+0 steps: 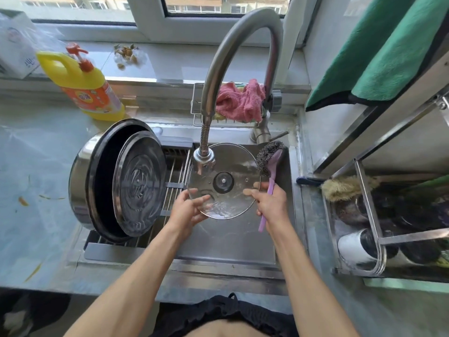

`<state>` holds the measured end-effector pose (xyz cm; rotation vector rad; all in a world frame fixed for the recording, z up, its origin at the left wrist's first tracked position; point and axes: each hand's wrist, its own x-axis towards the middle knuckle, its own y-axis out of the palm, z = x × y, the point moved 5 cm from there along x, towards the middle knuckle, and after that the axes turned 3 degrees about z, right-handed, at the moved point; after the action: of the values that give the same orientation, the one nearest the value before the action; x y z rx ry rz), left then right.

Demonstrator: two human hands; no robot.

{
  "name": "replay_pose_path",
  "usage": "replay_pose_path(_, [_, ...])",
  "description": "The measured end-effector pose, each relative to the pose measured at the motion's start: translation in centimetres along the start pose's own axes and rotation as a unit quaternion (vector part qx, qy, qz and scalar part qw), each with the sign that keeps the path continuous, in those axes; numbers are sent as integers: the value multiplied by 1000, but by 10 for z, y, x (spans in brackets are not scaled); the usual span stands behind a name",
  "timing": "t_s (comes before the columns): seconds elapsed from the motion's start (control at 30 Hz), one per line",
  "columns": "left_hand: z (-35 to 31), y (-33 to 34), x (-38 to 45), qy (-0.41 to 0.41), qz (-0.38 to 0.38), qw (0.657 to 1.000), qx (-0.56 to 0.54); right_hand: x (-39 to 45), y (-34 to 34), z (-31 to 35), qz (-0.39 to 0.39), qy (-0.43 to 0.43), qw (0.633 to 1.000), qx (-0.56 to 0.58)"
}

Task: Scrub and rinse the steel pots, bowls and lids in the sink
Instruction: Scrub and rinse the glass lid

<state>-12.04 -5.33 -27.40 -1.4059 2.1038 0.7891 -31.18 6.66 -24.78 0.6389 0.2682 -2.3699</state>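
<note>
A round glass lid [228,198] with a steel rim and a dark centre knob is held over the sink [226,242], just under the faucet head [203,158]. My left hand [188,210] grips its lower left edge. My right hand [267,203] holds the lid's right edge and also grips the purple handle of a steel-wool scrubber [269,156], whose wire head points up and away. A large steel pot [97,181] lies on its side on the drain rack [175,183] at the left. A steel lid [141,183] leans in its mouth.
A yellow detergent bottle [85,83] stands on the counter behind the pot. A pink cloth [239,100] lies in a wire caddy behind the faucet. A dish rack [379,215] with a brush and cups stands at the right, green towels [388,49] hanging above it.
</note>
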Motion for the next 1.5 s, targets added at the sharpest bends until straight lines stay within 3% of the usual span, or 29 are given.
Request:
replay_pose_path(0.1, [10,8,-5,-46,48,990,-124,2,-9,1,-14,24,999,-44])
replay_pose_path(0.17, [10,9,-6,-40,50,988,-141,3,-15,-1,-19,43,995,-90])
replay_pose_path(0.3, [2,9,-4,-10,32,996,-87,6,-25,-3,-6,66,985,-159])
replay_pose_path(0.5, [-15,6,-4,8,0,999,-45,16,-39,9,-23,29,964,-262])
replay_pose_path(0.63, [-25,10,-5,34,-10,999,4,27,-46,16,-22,14,925,-379])
replay_pose_path(0.87, [-50,27,-9,93,-35,987,129,46,-34,59,57,11,865,-498])
replay_pose_path(1.1, [-63,36,-8,91,-32,986,134,76,-9,105,113,45,860,-496])
replay_pose_path(1.2, [-63,34,-9,87,-36,984,148,84,-5,112,111,39,876,-468])
replay_pose_path(1.33, [-62,32,-8,98,-47,967,230,84,1,124,88,-9,887,-453])
replay_pose_path(1.5, [-55,39,-7,79,-11,949,306,86,-2,122,80,-29,876,-474])
